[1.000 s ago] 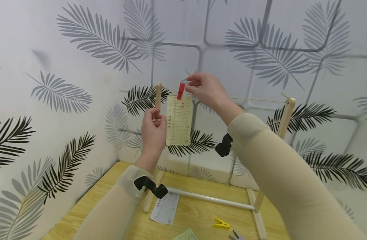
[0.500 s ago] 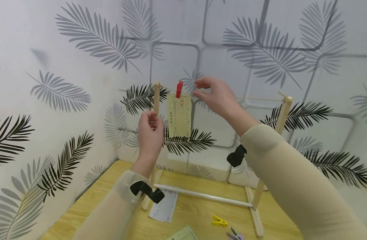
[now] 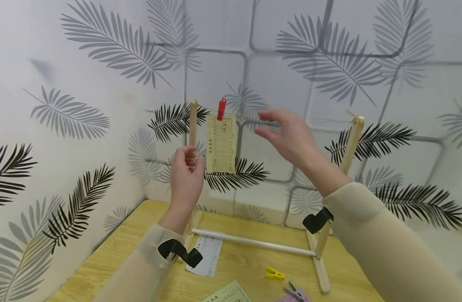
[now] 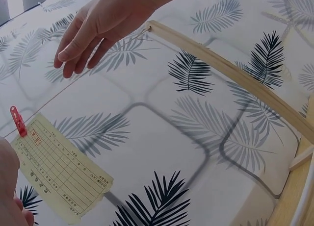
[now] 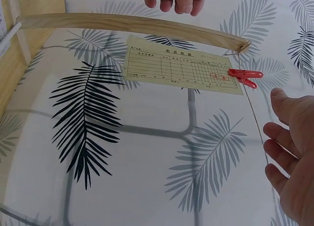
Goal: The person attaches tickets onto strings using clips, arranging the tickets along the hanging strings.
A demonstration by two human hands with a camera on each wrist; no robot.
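A yellow printed receipt slip (image 3: 221, 144) hangs from a string (image 3: 329, 120), held at its top edge by a red clothespin (image 3: 221, 110). My left hand (image 3: 186, 178) is just left of the slip, fingers loosely bent with nothing in them. To the right of the clothespin, my right hand (image 3: 289, 134) is apart from it, thumb and fingers spread. In the right wrist view the clothespin (image 5: 246, 78) bites the slip's end at the string, with my right fingers beside the string. The left wrist view also has the slip (image 4: 61, 169) below my right hand (image 4: 105, 27).
The string runs between two wooden posts (image 3: 352, 144), joined low down by a white rod (image 3: 253, 242). On the wooden table (image 3: 140, 247) lie a white slip (image 3: 206, 256), another yellow slip (image 3: 231, 293), a yellow clothespin (image 3: 274, 274) and a grey clothespin (image 3: 294, 291) on purple paper.
My right hand has let go of the red clothespin and moved right and down, its fingers spreading. My left hand has drawn slightly left, away from the slip, which hangs by itself.
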